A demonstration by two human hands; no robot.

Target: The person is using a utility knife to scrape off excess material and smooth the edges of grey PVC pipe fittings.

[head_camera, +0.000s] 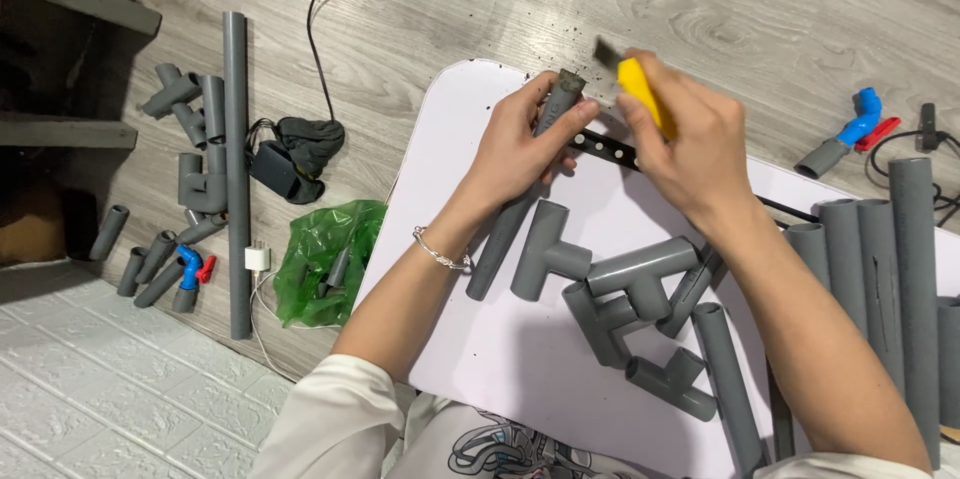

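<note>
The left hand (522, 144) grips a grey pipe (520, 199), its end raised toward the right hand (690, 144), steadied for work. The right hand is closed on a yellow-handled brush (640, 94), tip just beside the pipe end. Tee fittings (550, 254) lie below both hands on the white table (480, 339).

Tee fittings (600, 289) on table (500, 359); pipes (880, 279) right; bag (325, 259) on floor left.

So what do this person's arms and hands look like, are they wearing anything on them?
Both hands are bare, with no gloves. The left hand has a thin silver chain bracelet at the wrist. The right hand wears nothing visible. Both forearms are uncovered, and loose white sleeves begin around the elbows.
</note>
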